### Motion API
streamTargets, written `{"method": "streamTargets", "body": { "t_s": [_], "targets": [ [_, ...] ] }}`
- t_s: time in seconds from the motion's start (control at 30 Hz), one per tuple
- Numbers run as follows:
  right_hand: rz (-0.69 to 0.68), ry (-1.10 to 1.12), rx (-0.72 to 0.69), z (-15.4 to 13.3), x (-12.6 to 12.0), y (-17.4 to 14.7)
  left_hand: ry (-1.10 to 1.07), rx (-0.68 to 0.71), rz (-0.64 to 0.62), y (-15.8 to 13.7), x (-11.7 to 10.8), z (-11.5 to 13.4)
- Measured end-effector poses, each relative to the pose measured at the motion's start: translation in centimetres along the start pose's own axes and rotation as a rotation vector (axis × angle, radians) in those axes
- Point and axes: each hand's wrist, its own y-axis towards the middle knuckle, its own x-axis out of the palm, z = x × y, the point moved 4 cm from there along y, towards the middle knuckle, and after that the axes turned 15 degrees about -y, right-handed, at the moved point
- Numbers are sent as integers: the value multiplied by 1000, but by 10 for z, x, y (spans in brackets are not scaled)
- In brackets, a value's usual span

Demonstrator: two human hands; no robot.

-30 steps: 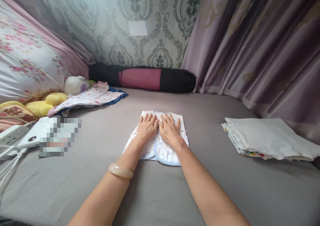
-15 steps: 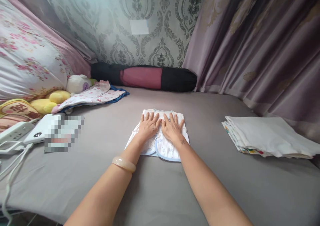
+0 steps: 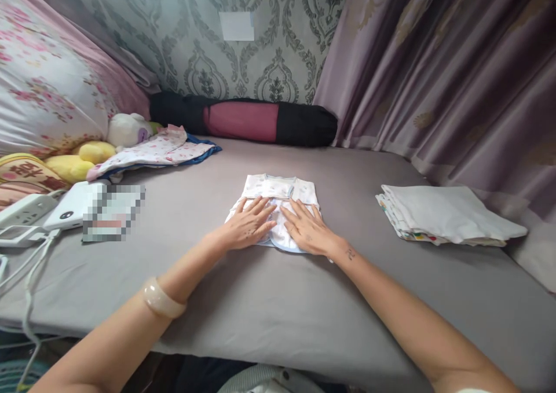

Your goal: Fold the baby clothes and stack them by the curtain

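Note:
A small white baby shirt (image 3: 280, 186) with pale blue trim and a faint print lies flat on the grey sheet in front of me. My left hand (image 3: 251, 224) rests on its left half, fingers spread, palm down. On the right half lies my right hand (image 3: 306, 225), also flat with its fingers apart. The fingertips of both hands are close to each other near the middle of the shirt. Neck and shoulders of the shirt show beyond my fingers, while parts of its sides are hidden under my hands.
A stack of folded white cloths (image 3: 447, 210) sits to the right. Leftward are a power strip (image 3: 28, 212), a white power bank (image 3: 78, 205), cables, plush toys (image 3: 128, 131) and a printed garment (image 3: 156, 151). A black and maroon bolster (image 3: 243, 120) lies along the wall.
Both hands have slid down the shirt toward me and turned inward, uncovering its neck area. My forearms are spread wider. The view has tilted down slightly.

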Motion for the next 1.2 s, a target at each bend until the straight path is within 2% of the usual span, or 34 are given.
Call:
{"method": "streamTargets", "body": {
  "t_s": [0.27, 0.5, 0.6, 0.67, 0.77, 0.97, 1.2],
  "targets": [
    [4, -57, -8, -2, 10, -2, -36, -45, -89, -6, 8, 4],
    [-28, -51, -7, -2, 5, -1, -11, -26, -73, -5, 12, -1],
    [-67, -3, -25, -5, -2, -6, 2, 37, -8, -8, 5, 5],
    [-63, 32, -45, -11, -6, -13, -14, 106, 91, -12, -5, 12],
    [-40, 62, -88, -23, -7, -26, -108, 192, 185, -19, -18, 20],
    [-27, 39, -104, -36, -1, -35, -305, 271, 56, -26, -13, 22],
    [-23, 20, -100, -34, 1, -34, -362, 280, 41, -31, -15, 23]
  ]
}}
